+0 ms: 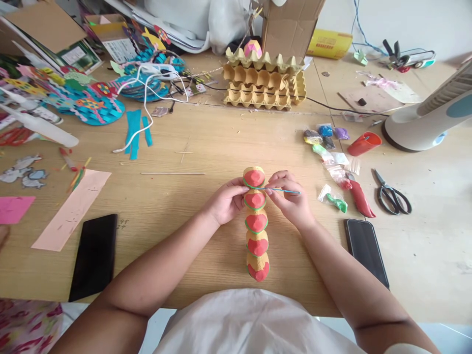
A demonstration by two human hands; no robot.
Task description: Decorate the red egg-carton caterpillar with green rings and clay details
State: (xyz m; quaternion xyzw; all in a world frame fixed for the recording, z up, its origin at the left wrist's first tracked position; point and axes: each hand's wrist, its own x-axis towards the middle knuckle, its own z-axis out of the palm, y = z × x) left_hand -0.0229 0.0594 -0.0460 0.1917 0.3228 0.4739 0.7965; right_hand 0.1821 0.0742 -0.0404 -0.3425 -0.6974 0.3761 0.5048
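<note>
An egg carton strip [257, 223] of several cups runs lengthwise toward me over the wooden table. Each cup carries a red patch edged with a thin green line. Near the far end, my left hand [227, 200] holds the strip's left side between thumb and fingers. My right hand [291, 199], on the other side, pinches a thin blue tool [282, 190], whose tip reaches the green edge below the farthest cup's red patch.
Two dark phones [95, 255] [367, 248] flank my arms. To the right lie black-handled scissors [394, 194], clay packets [326, 135], a red cup [364, 144] and a fan [413, 128]. Stacked egg cartons [258, 96] stand at the back; a white cable [145, 105] curves left of them.
</note>
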